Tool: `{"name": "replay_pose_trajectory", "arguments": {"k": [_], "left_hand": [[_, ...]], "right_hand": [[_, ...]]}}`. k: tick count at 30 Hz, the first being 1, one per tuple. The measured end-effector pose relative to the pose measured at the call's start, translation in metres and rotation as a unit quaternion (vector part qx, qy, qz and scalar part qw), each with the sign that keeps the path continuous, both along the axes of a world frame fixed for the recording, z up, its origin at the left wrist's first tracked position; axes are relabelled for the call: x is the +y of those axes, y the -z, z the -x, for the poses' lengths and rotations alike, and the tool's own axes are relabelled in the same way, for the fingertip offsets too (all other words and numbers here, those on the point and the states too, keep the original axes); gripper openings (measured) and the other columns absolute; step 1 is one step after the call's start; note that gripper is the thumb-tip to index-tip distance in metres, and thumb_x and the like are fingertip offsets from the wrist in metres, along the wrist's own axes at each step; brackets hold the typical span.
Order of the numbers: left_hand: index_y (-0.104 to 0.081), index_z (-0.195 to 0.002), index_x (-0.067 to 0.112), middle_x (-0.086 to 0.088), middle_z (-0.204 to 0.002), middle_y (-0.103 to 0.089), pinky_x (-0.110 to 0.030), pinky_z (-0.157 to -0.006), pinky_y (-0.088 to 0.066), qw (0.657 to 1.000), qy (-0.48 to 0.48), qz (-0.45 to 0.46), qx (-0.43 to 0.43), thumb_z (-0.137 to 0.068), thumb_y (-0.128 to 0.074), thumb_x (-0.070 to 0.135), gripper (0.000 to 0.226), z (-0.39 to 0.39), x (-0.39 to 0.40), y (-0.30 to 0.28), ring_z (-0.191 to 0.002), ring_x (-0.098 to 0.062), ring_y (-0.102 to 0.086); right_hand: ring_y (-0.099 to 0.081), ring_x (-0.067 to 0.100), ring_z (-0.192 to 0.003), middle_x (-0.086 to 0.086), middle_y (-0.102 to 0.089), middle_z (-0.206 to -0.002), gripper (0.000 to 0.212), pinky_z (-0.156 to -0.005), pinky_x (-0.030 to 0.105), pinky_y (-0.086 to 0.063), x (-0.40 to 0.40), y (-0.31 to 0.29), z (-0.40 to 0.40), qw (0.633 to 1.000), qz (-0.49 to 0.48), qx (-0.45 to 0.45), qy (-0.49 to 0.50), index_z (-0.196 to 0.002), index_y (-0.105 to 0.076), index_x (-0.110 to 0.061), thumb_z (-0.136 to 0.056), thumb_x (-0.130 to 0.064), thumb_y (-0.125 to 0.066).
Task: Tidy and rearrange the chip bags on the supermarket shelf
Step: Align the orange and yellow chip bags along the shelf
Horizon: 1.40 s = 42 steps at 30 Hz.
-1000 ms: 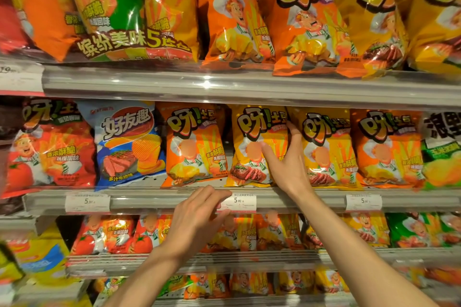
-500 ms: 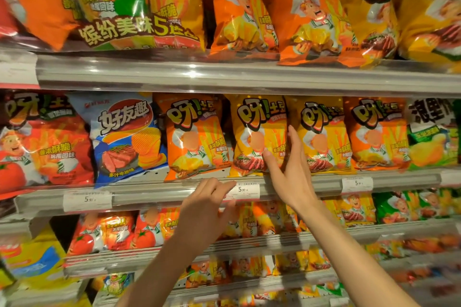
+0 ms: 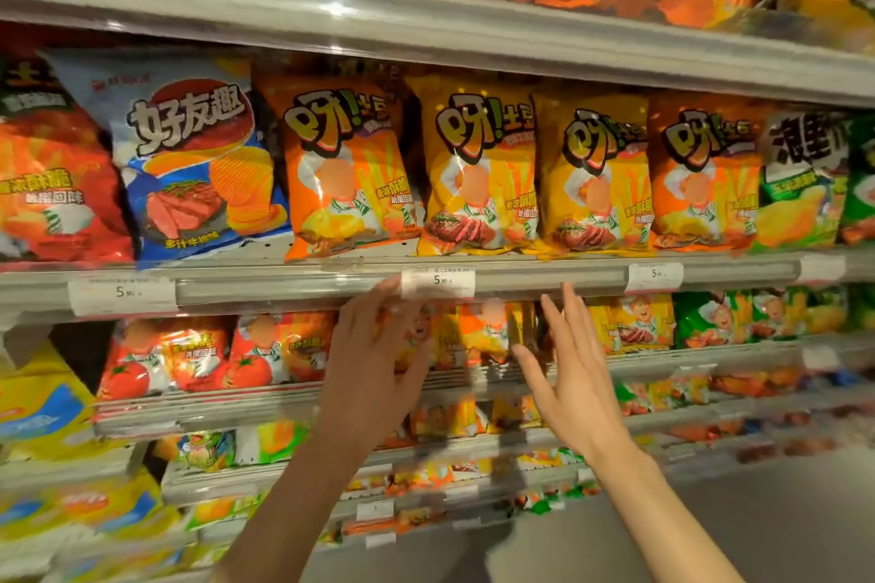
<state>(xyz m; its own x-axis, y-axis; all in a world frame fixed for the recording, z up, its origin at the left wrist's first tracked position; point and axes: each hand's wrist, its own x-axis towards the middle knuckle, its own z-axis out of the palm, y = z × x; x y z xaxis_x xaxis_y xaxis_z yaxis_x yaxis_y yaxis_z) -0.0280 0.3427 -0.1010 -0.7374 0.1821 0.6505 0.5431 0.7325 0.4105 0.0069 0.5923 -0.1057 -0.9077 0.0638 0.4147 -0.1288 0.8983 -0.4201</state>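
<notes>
Chip bags stand in a row on the middle shelf (image 3: pixel 521 280): a blue and white bag (image 3: pixel 189 161), an orange bag (image 3: pixel 343 170), two yellow bags (image 3: pixel 478 170) (image 3: pixel 596 180) and another orange bag (image 3: pixel 700 180). My left hand (image 3: pixel 374 369) is below that shelf's front rail, fingers spread, holding nothing. My right hand (image 3: pixel 568 374) is beside it, also spread and empty, in front of small orange and yellow bags (image 3: pixel 478 331) on the shelf below. Neither hand touches a bag.
A red bag (image 3: pixel 52 185) is at the far left and a green bag (image 3: pixel 805 185) at the far right of the middle shelf. Large bags fill the top shelf (image 3: pixel 426 10). Lower shelves hold small tomato bags (image 3: pixel 189 355) and green bags (image 3: pixel 719 317). Price labels (image 3: pixel 438 282) line the rails.
My right hand has left the yellow bag on the middle shelf and dropped below the rail. My left hand has stayed under the rail. The view has tilted downward.
</notes>
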Motion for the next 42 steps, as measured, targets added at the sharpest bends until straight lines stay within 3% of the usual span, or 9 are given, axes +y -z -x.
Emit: {"name": "replay_pose_trajectory", "arguments": {"k": [4,8,11,14,20,25,32,37,42], "left_hand": [[-0.061,-0.132,0.017,-0.010,-0.149,-0.042,-0.042,-0.109,-0.036,0.999,-0.023,-0.024,-0.004,-0.093,-0.062,0.034,0.042,-0.008,0.018,0.005,-0.134,-0.031,-0.042],[-0.057,-0.134,0.029,0.006,-0.146,-0.046,-0.034,-0.110,-0.038,0.978,-0.089,-0.173,-0.081,-0.092,-0.069,0.026,0.044,-0.018,0.053,0.002,-0.132,0.001,-0.039],[-0.054,-0.137,0.028,0.008,-0.143,-0.043,-0.034,-0.111,-0.035,0.974,-0.133,-0.160,-0.084,-0.090,-0.070,0.025,0.050,-0.035,0.101,0.003,-0.134,-0.008,-0.041],[-0.052,-0.135,0.033,0.019,-0.136,-0.040,-0.031,-0.107,-0.036,0.967,-0.138,-0.177,-0.124,-0.091,-0.068,0.029,0.047,-0.048,0.158,0.002,-0.128,0.001,-0.039],[-0.054,-0.134,0.031,0.013,-0.128,-0.049,-0.019,-0.095,-0.037,0.978,-0.120,-0.125,-0.118,-0.091,-0.069,0.026,0.046,-0.046,0.238,-0.003,-0.115,-0.008,-0.051],[-0.053,-0.135,0.026,0.007,-0.127,-0.052,-0.025,-0.098,-0.040,0.990,-0.088,-0.046,-0.102,-0.095,-0.059,0.037,0.042,-0.021,0.266,-0.018,-0.120,-0.012,-0.050],[-0.062,-0.124,0.019,0.000,-0.109,-0.055,-0.035,-0.079,-0.047,0.996,-0.034,0.079,0.026,-0.095,-0.063,0.032,0.032,0.029,0.275,-0.039,-0.101,-0.023,-0.055],[-0.064,-0.121,0.019,-0.001,-0.101,-0.055,-0.036,-0.071,-0.046,0.993,-0.014,0.102,0.061,-0.095,-0.064,0.034,0.031,0.044,0.267,-0.037,-0.092,-0.022,-0.054],[-0.065,-0.121,0.021,0.004,-0.100,-0.053,-0.031,-0.070,-0.045,0.996,0.000,0.072,0.052,-0.093,-0.067,0.036,0.032,0.049,0.265,-0.035,-0.091,-0.018,-0.052]], "right_hand": [[-0.009,0.017,-0.156,-0.002,-0.008,-0.170,0.077,-0.122,0.051,-0.026,0.026,0.006,-0.004,0.999,0.033,0.010,-0.019,-0.159,-0.023,-0.024,-0.094,-0.051,-0.053],[-0.028,0.011,-0.146,-0.001,-0.034,-0.160,0.068,-0.119,0.042,-0.032,0.069,0.003,-0.005,0.994,0.109,0.012,-0.023,-0.155,-0.035,-0.024,-0.094,-0.049,-0.052],[-0.034,0.002,-0.135,-0.013,-0.037,-0.148,0.059,-0.112,0.029,-0.032,0.119,0.004,-0.005,0.992,0.116,0.003,-0.044,-0.150,-0.034,-0.035,-0.097,-0.041,-0.059],[-0.033,0.000,-0.131,-0.013,-0.038,-0.144,0.060,-0.107,0.023,-0.027,0.171,0.003,-0.007,0.991,0.127,-0.021,-0.042,-0.150,-0.031,-0.036,-0.097,-0.041,-0.058],[-0.044,0.020,-0.136,0.000,-0.043,-0.151,0.062,-0.107,0.036,-0.040,0.252,-0.008,-0.004,0.989,0.141,-0.041,-0.011,-0.152,-0.035,-0.026,-0.096,-0.044,-0.053],[-0.055,0.028,-0.124,0.008,-0.053,-0.139,0.055,-0.098,0.042,-0.049,0.283,-0.021,0.014,0.992,0.126,0.003,0.007,-0.146,-0.046,-0.017,-0.096,-0.036,-0.059],[-0.061,0.026,-0.104,0.009,-0.060,-0.112,0.031,-0.092,0.031,-0.047,0.271,-0.044,0.051,0.987,0.013,0.135,-0.082,-0.120,-0.064,-0.007,-0.096,-0.027,-0.062],[-0.063,0.020,-0.092,0.004,-0.058,-0.109,0.033,-0.075,0.037,-0.059,0.247,-0.054,0.069,0.987,0.003,0.098,-0.128,-0.121,-0.068,-0.020,-0.089,-0.016,-0.071],[-0.060,0.013,-0.090,-0.003,-0.054,-0.107,0.030,-0.074,0.033,-0.057,0.246,-0.056,0.069,0.989,0.004,0.084,-0.125,-0.121,-0.067,-0.022,-0.091,-0.025,-0.070]]}}
